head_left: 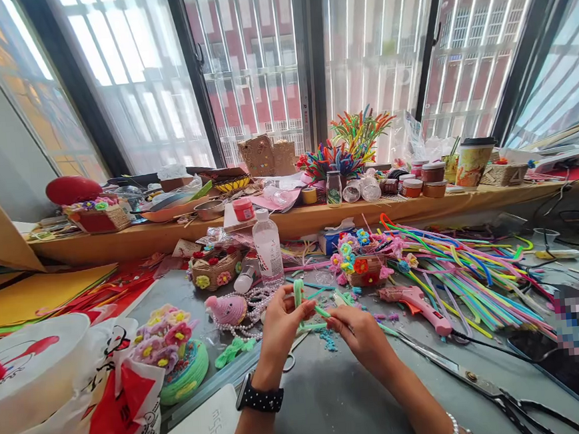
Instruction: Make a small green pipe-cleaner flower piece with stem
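Observation:
My left hand (286, 317) pinches a light green pipe cleaner (299, 291) that is bent into a narrow upright loop. Between thumb and fingers, my right hand (356, 329) grips the free end of the same pipe cleaner, just right of the loop. Both hands are raised over the grey table in the middle of the view. Beneath them lie small blue-green fuzzy scraps (328, 340). Left of my left hand are green pipe-cleaner shapes (234, 352), a pink crocheted piece (228, 310) and a string of white beads (261, 301).
A pink glue gun (419, 304) and large scissors (475, 379) lie to the right, before a heap of colourful pipe cleaners (467, 280). A clear bottle (268, 249) stands behind my hands. At left are a flower pot (184, 372), a white box (201, 431) and a plastic bag (126, 404).

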The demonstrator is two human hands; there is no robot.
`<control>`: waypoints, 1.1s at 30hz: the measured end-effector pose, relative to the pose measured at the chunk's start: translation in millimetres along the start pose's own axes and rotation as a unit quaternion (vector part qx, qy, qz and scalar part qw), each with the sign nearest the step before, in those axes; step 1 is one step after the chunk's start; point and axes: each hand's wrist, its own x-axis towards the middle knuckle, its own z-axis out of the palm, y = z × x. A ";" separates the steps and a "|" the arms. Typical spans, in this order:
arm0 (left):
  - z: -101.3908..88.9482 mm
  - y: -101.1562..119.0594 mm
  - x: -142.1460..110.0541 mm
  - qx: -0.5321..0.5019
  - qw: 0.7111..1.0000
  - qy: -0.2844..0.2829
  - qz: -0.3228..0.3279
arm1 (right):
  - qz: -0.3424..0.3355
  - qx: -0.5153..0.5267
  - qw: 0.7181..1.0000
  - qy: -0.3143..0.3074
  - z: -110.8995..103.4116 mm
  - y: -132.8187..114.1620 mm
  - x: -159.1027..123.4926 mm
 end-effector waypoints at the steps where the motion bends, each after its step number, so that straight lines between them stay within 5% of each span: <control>1: -1.4 0.4 0.4 0.001 1.000 0.008 0.008 | 0.031 0.053 0.998 0.004 -1.4 -0.9 0.4; 4: -3.2 -0.1 1.2 0.020 0.999 0.022 0.026 | 0.131 0.207 0.969 0.040 -5.5 -0.4 1.0; 7: -2.2 -2.2 1.4 0.075 0.997 0.001 0.030 | 0.164 0.234 0.953 0.099 -8.4 2.0 0.8; 14: 0.6 3.0 -4.7 0.235 0.964 -0.006 0.120 | 0.027 0.063 0.989 0.130 -9.6 -0.4 -0.5; 18: 6.0 3.0 -9.4 0.237 0.958 -0.092 0.131 | -0.015 0.049 0.992 0.119 -8.7 -3.1 -0.7; 24: 13.3 -3.9 -9.6 0.269 0.943 -0.151 0.124 | 0.020 0.071 0.983 0.166 -8.1 -4.9 -1.9; 33: 15.3 3.8 -11.6 0.174 0.968 -0.177 0.045 | 0.073 0.099 0.978 0.168 -9.5 -6.5 -2.9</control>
